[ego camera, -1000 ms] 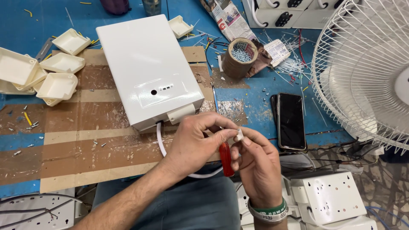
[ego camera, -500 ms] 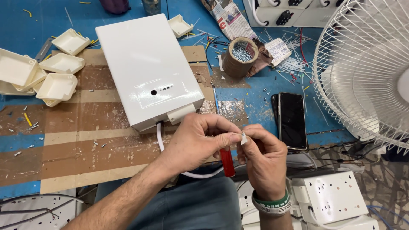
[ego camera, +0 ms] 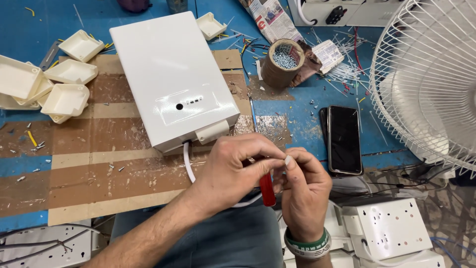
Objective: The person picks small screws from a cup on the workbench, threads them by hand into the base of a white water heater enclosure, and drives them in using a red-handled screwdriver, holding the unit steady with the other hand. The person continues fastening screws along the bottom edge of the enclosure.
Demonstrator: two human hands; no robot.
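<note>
Trays of cream plastic sit heaped at the far left of the blue bench, some stacked, some tipped; beside them a patched sheet of brown board carries the big white box, lying flat with a small dark hole and a row of slots on its lid; from its near edge a white cable comes out and curves down toward the person's lap. Next along, the left hand is curled over, fingers pinched shut on something small at the cable's end, though what exactly sits between the fingertips I cannot tell; a red screwdriver handle pokes out below, between the two hands, and which hand grips it is not clear. Touching it, the right hand, with green and white bands at the wrist, is closed too, thumb and forefinger nipping a tiny pale piece just beside the left fingertips. By my judgement the step in hand is fitting or stripping the cable's end; the next move would call for a steady pinch and fine alignment, not force. Further right stand a tape roll full of screws, a dark phone, white socket boards, and a white fan.
</note>
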